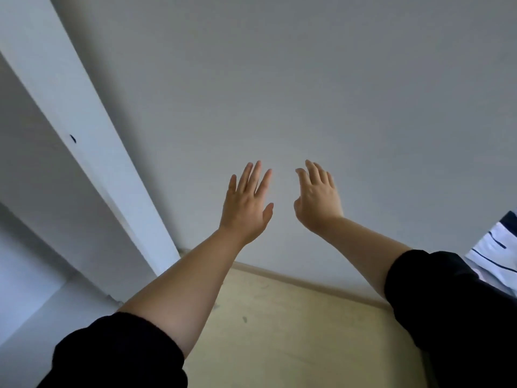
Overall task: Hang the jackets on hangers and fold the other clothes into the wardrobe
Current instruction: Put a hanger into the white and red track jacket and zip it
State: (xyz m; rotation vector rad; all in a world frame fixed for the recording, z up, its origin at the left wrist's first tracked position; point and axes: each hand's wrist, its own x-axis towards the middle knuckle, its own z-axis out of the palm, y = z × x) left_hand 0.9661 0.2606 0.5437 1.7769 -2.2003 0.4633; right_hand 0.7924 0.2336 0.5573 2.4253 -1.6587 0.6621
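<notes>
Left hand [246, 204] and right hand [317, 197] raised before one grey wall [335, 79].
Two hands, just 9 and 3 o'clock of centre, both spread wide, holding nothing; one white-and-navy cloth [495, 247] at far 3 o'clock.

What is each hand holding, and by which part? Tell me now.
Nothing is held. The left hand and the right hand are both empty, fingers loosely extended, raised in front of the pale wall.

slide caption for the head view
Left hand and right hand held up open and empty before a white wall.
</notes>
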